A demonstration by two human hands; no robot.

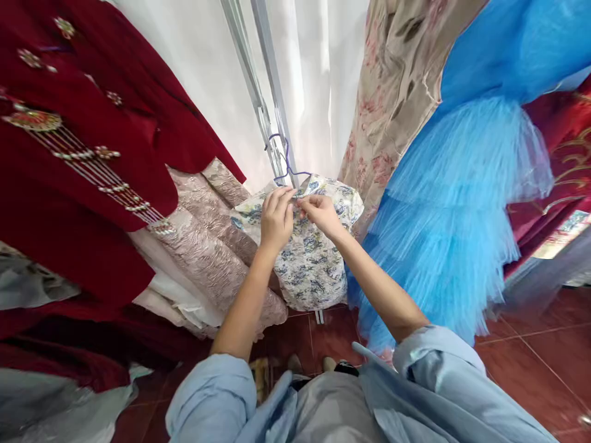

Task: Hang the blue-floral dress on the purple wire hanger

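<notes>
A short-sleeved white dress point(314, 264) with a blue floral print hangs in front of me on a purple hanger point(287, 157). The hanger's hook is up at the metal rails. Both my hands are at the dress's neckline, close to each other. My left hand point(277, 218) is bent over the left side of the collar, its fingers together at the fabric. Beside it my right hand point(319, 212) pinches at the front of the neckline, thumb and forefinger closed. Whatever small part lies between the fingertips is too small to make out.
Dark red garments point(115, 154) with beading and a pink textured dress point(207, 227) hang at the left. To the right are a beige floral garment point(392, 80) and a blue tulle dress point(452, 178). Metal rails point(258, 80) stand before a white curtain point(184, 55). Red tiles point(530, 351) cover the floor.
</notes>
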